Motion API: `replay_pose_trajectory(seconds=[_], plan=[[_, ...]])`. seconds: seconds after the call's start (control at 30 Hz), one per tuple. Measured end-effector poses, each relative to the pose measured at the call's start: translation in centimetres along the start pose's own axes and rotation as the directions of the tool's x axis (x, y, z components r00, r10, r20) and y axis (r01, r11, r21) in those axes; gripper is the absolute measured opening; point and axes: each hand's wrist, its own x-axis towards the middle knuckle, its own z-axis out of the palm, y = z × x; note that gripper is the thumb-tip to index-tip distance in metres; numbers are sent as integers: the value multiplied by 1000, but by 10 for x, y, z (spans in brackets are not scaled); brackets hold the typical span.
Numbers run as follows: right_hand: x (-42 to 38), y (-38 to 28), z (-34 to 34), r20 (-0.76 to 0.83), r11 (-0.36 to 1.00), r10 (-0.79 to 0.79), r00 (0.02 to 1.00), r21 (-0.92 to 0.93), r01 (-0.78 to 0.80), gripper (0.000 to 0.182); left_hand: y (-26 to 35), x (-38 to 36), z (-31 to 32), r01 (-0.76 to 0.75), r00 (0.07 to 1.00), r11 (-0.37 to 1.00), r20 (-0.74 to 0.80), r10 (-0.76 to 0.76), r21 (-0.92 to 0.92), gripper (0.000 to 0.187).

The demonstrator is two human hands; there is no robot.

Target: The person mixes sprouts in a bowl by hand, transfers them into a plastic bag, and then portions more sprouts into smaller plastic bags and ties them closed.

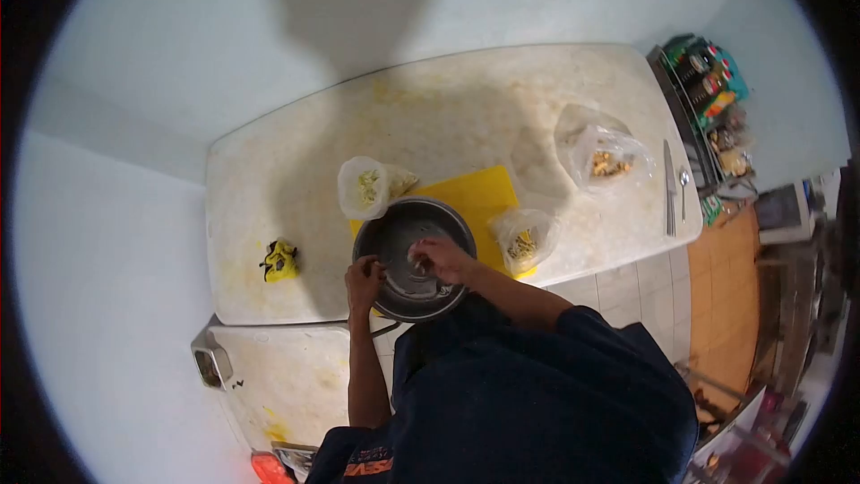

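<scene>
Steel, in the round grey metal pot [414,258] at the counter's near edge, looks rigid, smooth and probably slippery, best gripped at the rim, where the left hand [364,282] clasps its left side while the right hand [443,260] reaches inside, fingers curled around something small.

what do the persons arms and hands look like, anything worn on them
Both hands are bare, with no gloves: the left hand and the right hand. The forearms are uncovered too. A dark navy short sleeve covers the right upper arm. Orange lettering shows on the dark top by the left arm. Rings or a watch cannot be made out.
</scene>
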Motion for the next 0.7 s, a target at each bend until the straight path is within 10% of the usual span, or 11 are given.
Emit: replay_pose_trajectory(seconds=[0.17, 0.4, 0.6, 0.7], plan=[[-41, -123, 84, -47, 816, -561, 826, -198, 543, 12, -19, -4, 2, -9, 998, 995, -57, 3, -104, 23], [-71, -189, 166, 196, 1, -976, 98, -443, 896, 10, -12, -22, -9, 59, 996, 987, -64, -69, -149, 22], [61, -92, 87, 524, -281, -727, 443, -817, 504, 16, -15, -31, -22, 4, 992, 998, -122, -12, -69, 21], [41, -97, 80, 215, 152, -788, 577, -840, 521, 17, -21, -35, -28, 48, 977, 977, -192, -89, -207, 21]])
